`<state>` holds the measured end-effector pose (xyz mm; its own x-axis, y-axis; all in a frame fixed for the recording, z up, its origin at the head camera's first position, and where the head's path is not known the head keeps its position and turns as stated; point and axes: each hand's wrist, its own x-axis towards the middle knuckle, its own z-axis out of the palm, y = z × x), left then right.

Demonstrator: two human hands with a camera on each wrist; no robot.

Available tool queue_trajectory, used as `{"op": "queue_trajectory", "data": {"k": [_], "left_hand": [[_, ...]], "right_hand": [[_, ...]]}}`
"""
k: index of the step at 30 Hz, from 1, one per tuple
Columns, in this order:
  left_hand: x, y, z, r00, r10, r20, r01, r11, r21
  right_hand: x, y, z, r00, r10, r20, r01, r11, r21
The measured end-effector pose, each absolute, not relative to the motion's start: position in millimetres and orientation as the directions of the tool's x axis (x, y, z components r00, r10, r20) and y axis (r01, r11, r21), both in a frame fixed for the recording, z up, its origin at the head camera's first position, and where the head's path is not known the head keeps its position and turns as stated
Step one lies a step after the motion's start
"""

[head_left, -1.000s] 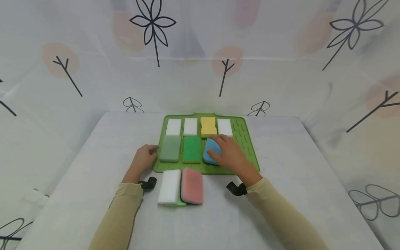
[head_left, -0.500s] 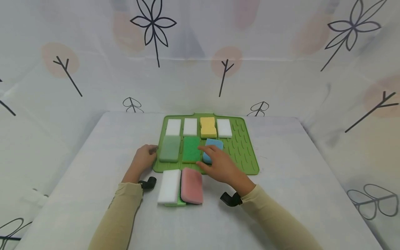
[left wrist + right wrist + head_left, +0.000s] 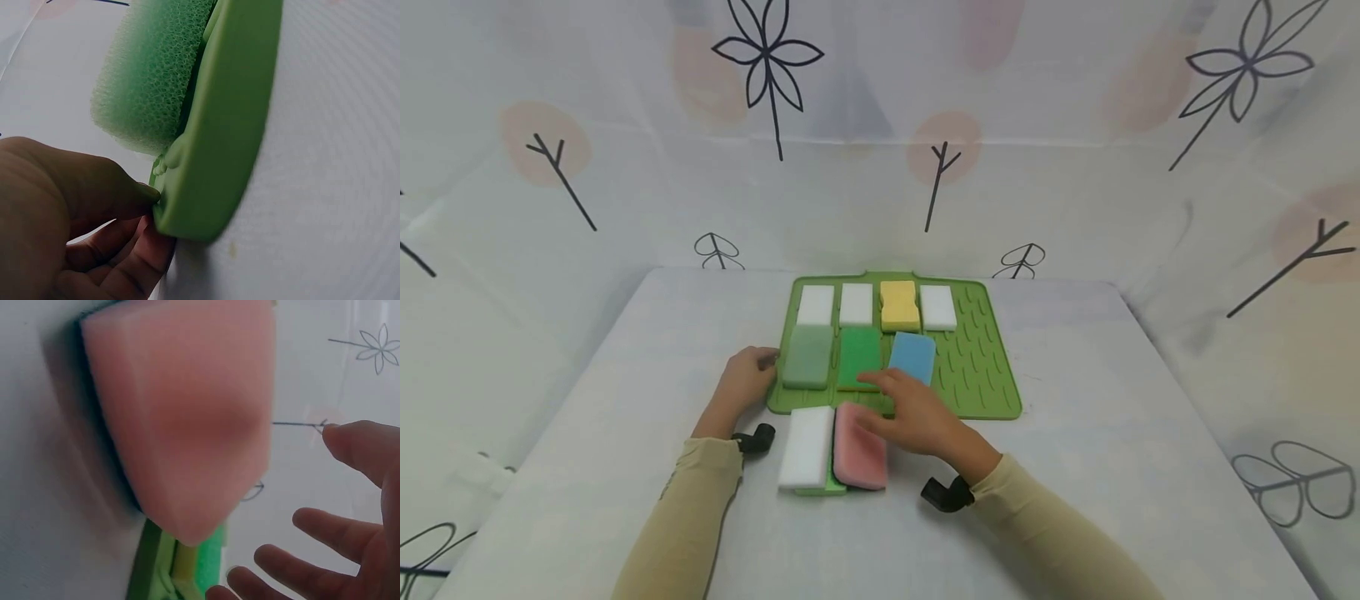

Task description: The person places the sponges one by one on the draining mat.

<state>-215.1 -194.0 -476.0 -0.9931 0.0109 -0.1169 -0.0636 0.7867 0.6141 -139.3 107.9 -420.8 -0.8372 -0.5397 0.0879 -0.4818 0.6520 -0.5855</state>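
Observation:
At the left edge of a green ridged mat, my left hand pinches the rim, thumb on top and fingers at the side, as the left wrist view shows. My right hand hovers with spread fingers over the far part of a pink sponge, holding nothing. The pink sponge has a dark underside and lies beside a white sponge, both on a green one mostly hidden below. On the mat's front row are a pale green sponge, a bright green sponge and a blue sponge, partly covered by my right hand.
Along the mat's back row lie a white sponge, another white sponge, a yellow notched sponge and a third white sponge. A white cloth covers the table, and a patterned curtain surrounds it.
My right hand has let go of the blue sponge, leaving it on the mat, and moved left and nearer to above the pink sponge. The left hand has stayed put.

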Motion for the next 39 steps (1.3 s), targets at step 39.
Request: {"op": "queue_trajectory", "data": {"k": [39], "left_hand": [[-213,-193,-470,-0.992,0.01,-0.123,-0.066,0.795,0.603]], "right_hand": [[-120,86,-435,-0.856,-0.515,0.043,-0.44,0.682,-0.584]]}}
